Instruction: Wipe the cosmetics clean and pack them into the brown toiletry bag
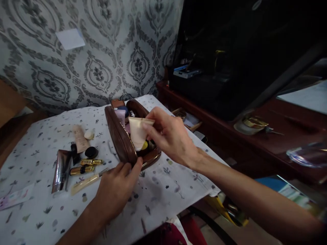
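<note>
Between the thumb and fingers of my right hand (pixel 173 136) is a cream-coloured squeeze tube (pixel 139 132), cap end down in the mouth of a brown zipped cosmetic bag (pixel 119 136). My left hand (pixel 119 182) grips the bag's near corner with curled fingers, by the zip. Inside the unzipped bag I see a pink tube (pixel 120 115), a dark blue round item (pixel 124 109) and something yellow (pixel 145 145); other contents are hidden behind the cream tube and my right hand. A brush with a pale handle (pixel 85 183) lies just left of my left hand.
Left of the bag lie a silver tube (pixel 61 172), a beige tube (pixel 80 139), gold lipstick-like tubes (pixel 81 170), a black round pot (pixel 91 152) and a small cream-coloured piece (pixel 89 135). A patterned cloth (pixel 158 197) covers the table. A dark red desk (pixel 276 126) with a black screen (pixel 230 51) stands right.
</note>
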`<state>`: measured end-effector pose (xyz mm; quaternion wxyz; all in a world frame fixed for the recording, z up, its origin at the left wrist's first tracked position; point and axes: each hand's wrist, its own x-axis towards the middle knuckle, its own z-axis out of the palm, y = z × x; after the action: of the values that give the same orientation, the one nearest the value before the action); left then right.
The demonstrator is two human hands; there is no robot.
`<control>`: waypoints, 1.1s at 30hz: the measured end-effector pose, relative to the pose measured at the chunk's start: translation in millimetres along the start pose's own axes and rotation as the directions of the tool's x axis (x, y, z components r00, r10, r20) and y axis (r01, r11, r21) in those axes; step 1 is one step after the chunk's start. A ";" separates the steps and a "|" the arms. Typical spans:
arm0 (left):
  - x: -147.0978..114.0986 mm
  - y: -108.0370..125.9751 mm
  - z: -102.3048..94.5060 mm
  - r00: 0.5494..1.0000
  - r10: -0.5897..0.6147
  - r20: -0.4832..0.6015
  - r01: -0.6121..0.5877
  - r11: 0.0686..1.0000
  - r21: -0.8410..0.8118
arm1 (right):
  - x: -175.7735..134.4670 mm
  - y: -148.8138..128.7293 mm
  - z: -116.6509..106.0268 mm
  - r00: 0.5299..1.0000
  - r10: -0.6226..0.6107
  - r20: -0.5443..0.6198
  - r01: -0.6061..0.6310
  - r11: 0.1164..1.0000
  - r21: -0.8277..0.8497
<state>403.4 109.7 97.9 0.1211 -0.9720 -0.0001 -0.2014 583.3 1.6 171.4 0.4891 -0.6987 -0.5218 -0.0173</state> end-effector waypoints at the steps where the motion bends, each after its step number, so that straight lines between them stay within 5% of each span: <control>1: -0.7 -0.9 2.1 1.000 0.012 -0.019 -0.012 1.000 -0.029 | 2.5 1.0 0.9 0.999 -0.002 0.047 0.004 0.999 -0.044; 5: -0.8 -3.6 8.6 0.997 0.012 -0.075 -0.021 0.992 -0.126 | 12.0 3.1 3.8 0.969 0.076 0.233 -0.028 0.979 -0.202; 12: -1.5 -5.0 15.6 0.997 -0.001 -0.080 -0.015 0.979 -0.203 | 17.4 2.9 14.2 0.852 0.191 0.487 -0.028 0.947 -0.321; 25: -3.5 -7.5 24.3 0.987 0.032 -0.158 -0.059 0.984 -0.166 | 14.7 -1.7 7.5 0.787 0.139 0.601 0.114 0.925 -0.363; 33: -6.4 -11.5 31.1 0.973 0.071 -0.220 -0.126 0.961 -0.245 | -2.4 3.9 5.4 0.776 -0.032 0.630 0.276 0.915 -0.294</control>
<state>409.2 128.5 70.4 0.0033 -0.9516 0.0873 -0.2946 582.5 3.8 164.7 0.1493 -0.6993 -0.6954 0.0716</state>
